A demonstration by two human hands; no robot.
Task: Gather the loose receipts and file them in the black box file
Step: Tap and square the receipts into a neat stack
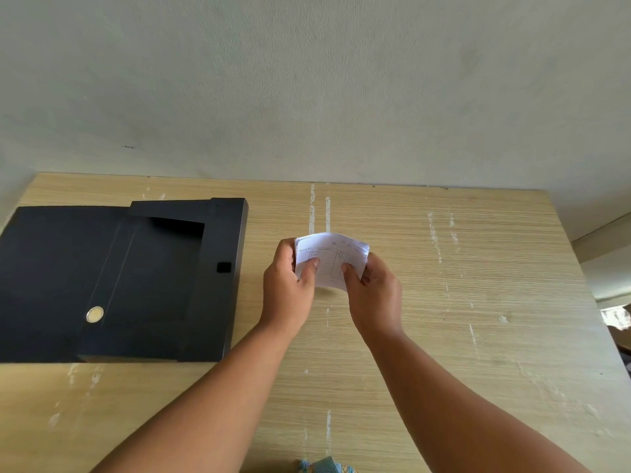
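A small stack of white receipts (330,259) with printed lines is held above the middle of the wooden table (478,302). My left hand (288,288) grips its left edge with the thumb on top. My right hand (374,295) grips the right edge the same way. The black box file (136,281) lies open to the left, its lid spread flat toward the table's left edge and its tray facing up. A round metal ring (95,314) shows on its spine. No loose receipts lie on the table.
A plain pale wall (307,80) rises behind the table's far edge. The table's right edge runs diagonally at the right. A bit of blue cloth (324,466) shows at the bottom of the view.
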